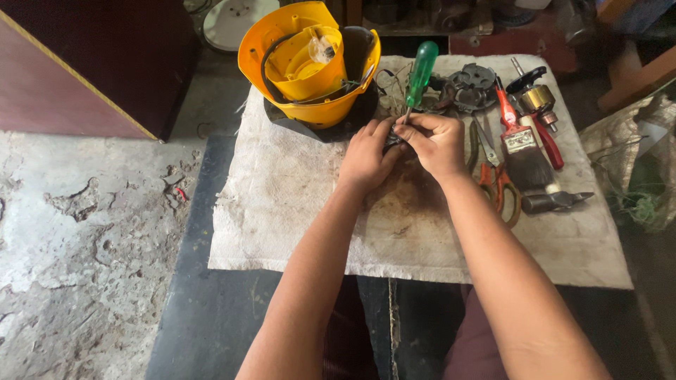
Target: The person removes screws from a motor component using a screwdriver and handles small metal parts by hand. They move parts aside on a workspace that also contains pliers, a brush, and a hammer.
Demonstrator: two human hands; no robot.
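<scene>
My left hand (pixel 365 156) and my right hand (pixel 438 144) meet over a stained white cloth (pixel 282 204), pinching a small dark part (pixel 392 137) between their fingers; most of the part is hidden. A green-handled screwdriver (pixel 421 74) stands upright from my right hand's fingers, its tip at the part. Thin wires run from the part toward a yellow plastic housing (pixel 306 67) lying on its side on a black base just behind my left hand.
Right of my hands lie red-handled pliers (pixel 501 193), a paintbrush (pixel 524 151), a red-handled tool (pixel 546 141), a motor armature (pixel 535 95) and a dark round fan part (pixel 473 84). A dark wooden cabinet (pixel 84 70) stands at left on cracked concrete floor (pixel 77 246).
</scene>
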